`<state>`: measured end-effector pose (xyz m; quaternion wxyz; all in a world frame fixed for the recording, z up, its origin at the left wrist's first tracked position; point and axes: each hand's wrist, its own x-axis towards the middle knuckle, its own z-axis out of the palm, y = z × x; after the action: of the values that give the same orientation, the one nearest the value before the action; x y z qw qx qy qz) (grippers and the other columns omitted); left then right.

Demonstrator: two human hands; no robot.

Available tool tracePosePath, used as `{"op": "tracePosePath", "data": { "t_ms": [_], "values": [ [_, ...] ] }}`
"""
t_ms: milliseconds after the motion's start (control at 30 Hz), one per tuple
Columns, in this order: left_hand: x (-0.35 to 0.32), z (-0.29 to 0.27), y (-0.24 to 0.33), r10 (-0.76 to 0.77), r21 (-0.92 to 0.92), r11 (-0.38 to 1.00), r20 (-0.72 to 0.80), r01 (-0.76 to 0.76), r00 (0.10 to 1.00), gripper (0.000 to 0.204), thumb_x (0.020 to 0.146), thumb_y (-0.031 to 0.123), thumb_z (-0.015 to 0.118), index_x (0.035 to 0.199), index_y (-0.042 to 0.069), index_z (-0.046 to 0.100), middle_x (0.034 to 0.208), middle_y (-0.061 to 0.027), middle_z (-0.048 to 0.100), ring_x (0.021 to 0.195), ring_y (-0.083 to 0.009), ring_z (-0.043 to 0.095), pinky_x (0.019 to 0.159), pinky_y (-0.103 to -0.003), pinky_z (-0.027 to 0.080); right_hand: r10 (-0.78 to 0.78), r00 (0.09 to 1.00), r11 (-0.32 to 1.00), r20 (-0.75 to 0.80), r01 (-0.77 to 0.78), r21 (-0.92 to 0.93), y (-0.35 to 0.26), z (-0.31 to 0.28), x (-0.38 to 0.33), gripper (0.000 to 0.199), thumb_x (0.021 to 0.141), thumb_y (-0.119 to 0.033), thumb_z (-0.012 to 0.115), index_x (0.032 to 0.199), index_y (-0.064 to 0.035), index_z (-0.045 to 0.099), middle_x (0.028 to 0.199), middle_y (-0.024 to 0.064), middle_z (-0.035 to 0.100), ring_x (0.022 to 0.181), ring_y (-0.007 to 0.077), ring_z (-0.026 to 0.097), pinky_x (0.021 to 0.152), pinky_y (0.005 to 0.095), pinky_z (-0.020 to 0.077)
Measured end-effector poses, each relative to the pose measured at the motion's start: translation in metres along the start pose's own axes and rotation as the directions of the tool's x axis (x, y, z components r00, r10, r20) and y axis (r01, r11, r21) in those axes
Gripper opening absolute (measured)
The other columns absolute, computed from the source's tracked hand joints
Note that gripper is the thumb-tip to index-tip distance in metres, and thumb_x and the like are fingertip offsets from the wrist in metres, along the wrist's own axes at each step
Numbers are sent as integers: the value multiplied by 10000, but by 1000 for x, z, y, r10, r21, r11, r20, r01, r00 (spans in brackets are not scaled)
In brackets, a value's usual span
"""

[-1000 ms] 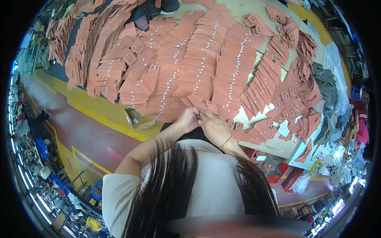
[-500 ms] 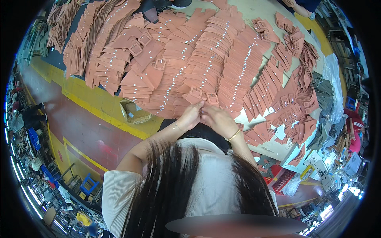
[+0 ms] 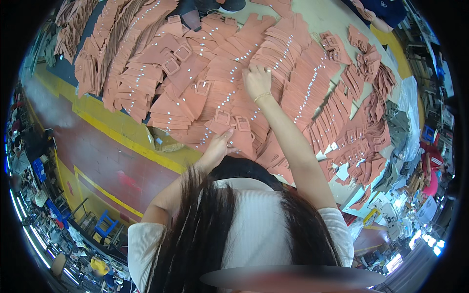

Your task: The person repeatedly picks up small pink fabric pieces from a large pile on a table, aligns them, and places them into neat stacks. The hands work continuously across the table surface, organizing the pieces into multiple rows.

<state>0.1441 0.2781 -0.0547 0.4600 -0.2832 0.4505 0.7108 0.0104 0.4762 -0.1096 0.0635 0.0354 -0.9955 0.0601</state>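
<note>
Near the table's front edge, my left hand [image 3: 217,148] grips the lower edge of a terracotta strap piece [image 3: 244,140] that looks like leather, thumb on top. Two covered square buckles, a left buckle [image 3: 222,116] and a right buckle [image 3: 242,123], lie just beyond the thumb. Further out, my right hand [image 3: 257,82] is closed, fingers curled down over a fanned row of terracotta pieces [image 3: 234,73] marked with small white tags. What its fingertips hold, if anything, is hidden beneath the hand.
Overlapping rows of tagged pieces [image 3: 308,88] cover most of the table. More buckles [image 3: 176,58] lie at the far left, and buckled pieces [image 3: 334,46] at the right. Another person's arm [image 3: 376,22] shows at the far right. A blue chair [image 3: 105,224] stands on the floor at left.
My hands were together at the table's front edge and are now apart. The right has reached forward onto the tagged row; the left has moved slightly left and down with the buckled strap piece.
</note>
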Motion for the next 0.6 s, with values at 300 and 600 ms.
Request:
{"op": "tracePosePath", "data": {
  "t_ms": [300,600],
  "values": [
    [5,-6,31,9,51,999,-55,-6,998,388,965,295,484,1256,38,467,1209,-91,563,1058,-214,581,871,-402,492,-141,988,978,-55,130,-162,-3,32,50,141,779,-142,550,785,-94,682,840,54,594,918,235,536,876,484,373],
    [12,-2,35,49,-17,999,3,-49,999,370,957,291,504,1217,27,506,1152,-85,592,1009,-196,599,827,-374,520,-230,971,957,-72,212,-200,-2,33,52,146,769,-145,548,782,-74,675,823,52,577,892,233,508,909,505,359]
  ]
}}
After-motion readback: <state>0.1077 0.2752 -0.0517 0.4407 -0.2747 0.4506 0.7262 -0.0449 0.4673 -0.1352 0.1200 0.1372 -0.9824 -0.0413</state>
